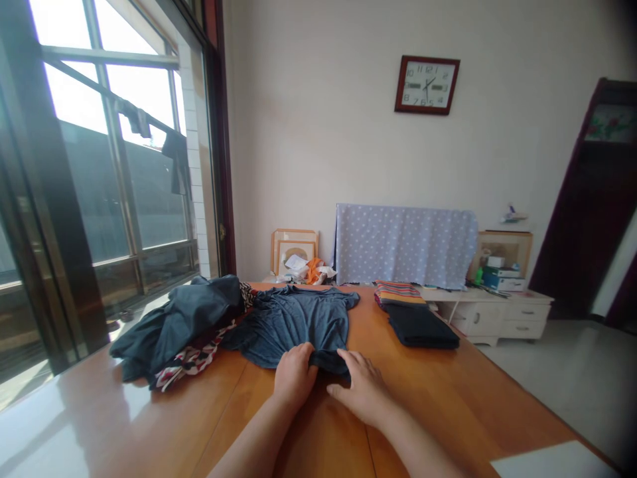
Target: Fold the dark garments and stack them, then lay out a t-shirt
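I have a dark blue heathered T-shirt (pixel 286 325) spread out on the desk (pixel 423 398), its short sleeves reaching out to either side and its far end slightly rumpled. The near hem is bunched into a thick fold. My left hand (pixel 294 376) sits on top of that fold, fingers curled over the fabric, while my right hand (pixel 361 388) lies open with its fingertips (pixel 346 358) at the fold's right end.
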Demonstrator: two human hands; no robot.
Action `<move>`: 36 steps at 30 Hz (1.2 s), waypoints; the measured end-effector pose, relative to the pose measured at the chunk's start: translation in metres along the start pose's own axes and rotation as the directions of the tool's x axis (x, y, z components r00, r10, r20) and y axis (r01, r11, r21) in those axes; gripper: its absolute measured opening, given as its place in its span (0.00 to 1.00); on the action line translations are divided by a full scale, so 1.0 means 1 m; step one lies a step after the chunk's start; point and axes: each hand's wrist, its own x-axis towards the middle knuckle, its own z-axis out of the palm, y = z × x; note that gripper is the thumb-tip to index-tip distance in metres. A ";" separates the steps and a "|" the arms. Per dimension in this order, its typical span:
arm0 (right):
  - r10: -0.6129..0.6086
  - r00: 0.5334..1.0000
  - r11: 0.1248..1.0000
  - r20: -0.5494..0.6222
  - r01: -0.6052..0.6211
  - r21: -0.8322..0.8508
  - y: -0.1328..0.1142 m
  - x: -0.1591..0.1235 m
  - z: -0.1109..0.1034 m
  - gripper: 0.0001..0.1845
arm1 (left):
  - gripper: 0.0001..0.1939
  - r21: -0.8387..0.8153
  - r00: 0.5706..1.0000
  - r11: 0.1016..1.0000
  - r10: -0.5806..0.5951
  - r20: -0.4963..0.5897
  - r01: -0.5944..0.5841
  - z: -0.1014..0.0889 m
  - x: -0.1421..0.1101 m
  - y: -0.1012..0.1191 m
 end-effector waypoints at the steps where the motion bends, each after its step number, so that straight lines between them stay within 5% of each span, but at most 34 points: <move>1: 0.015 1.000 0.999 0.018 -0.014 -0.040 -0.003 -0.002 0.002 0.36 | 0.04 0.003 1.000 1.000 0.023 0.002 -0.023 -0.001 -0.001 0.002; 5: 0.101 0.994 0.988 -0.029 -0.103 -0.117 -0.002 0.001 -0.002 0.14 | 0.02 0.032 0.994 0.994 0.104 0.019 -0.105 -0.008 -0.006 0.008; 10: 0.115 0.981 0.987 -0.157 -0.132 -0.096 0.011 0.003 -0.031 0.19 | 0.09 0.112 0.996 0.991 0.064 0.062 -0.071 -0.017 -0.008 0.009; 16: 0.038 0.984 0.995 -0.174 -0.053 -0.083 0.020 -0.015 -0.062 0.22 | 0.10 0.244 0.994 0.970 -0.021 0.105 -0.005 -0.033 -0.014 0.007; 23: 0.112 0.965 0.991 -0.237 -0.126 -0.046 0.058 -0.046 -0.058 0.20 | 0.14 0.171 0.992 0.978 -0.110 -0.063 0.119 -0.050 -0.036 -0.018; 31: 0.272 0.934 0.942 -0.232 -0.308 -0.134 0.094 -0.058 -0.068 0.18 | 0.15 0.167 0.996 0.986 -0.007 0.093 -0.008 -0.062 -0.067 -0.031; 36: 0.302 0.925 0.917 -0.229 -0.348 -0.196 0.096 -0.060 -0.065 0.18 | 0.14 0.239 0.988 0.963 -0.143 0.062 0.125 -0.073 -0.077 -0.051</move>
